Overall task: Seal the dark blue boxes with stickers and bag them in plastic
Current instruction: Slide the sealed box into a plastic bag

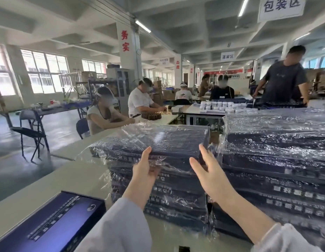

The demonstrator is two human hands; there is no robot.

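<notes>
I note my left hand (145, 168) gripping the top bagged box (167, 140) at its near edge. My right hand (209, 171) is spread alongside.

Factory hall, white pillar (128, 51) with red characters at centre, barred windows (45, 70) left of it, fluorescent tube (143, 26) just above, grey metal cabinet (120, 82) at its foot, folding chair (30, 131) on glossy grey floor (12, 160) far left, hanging sign (281, 7) upper right.

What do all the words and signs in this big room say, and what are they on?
"包装区": on the white hanging sign, top right.
"灌装区": on the smaller hanging sign.
"务实": in red on the near pillar.
Red characters on the far pillar and the small far sign: too blurred to read.
Print on the bagged boxes and the unbagged box: blurred, unreadable.
</notes>
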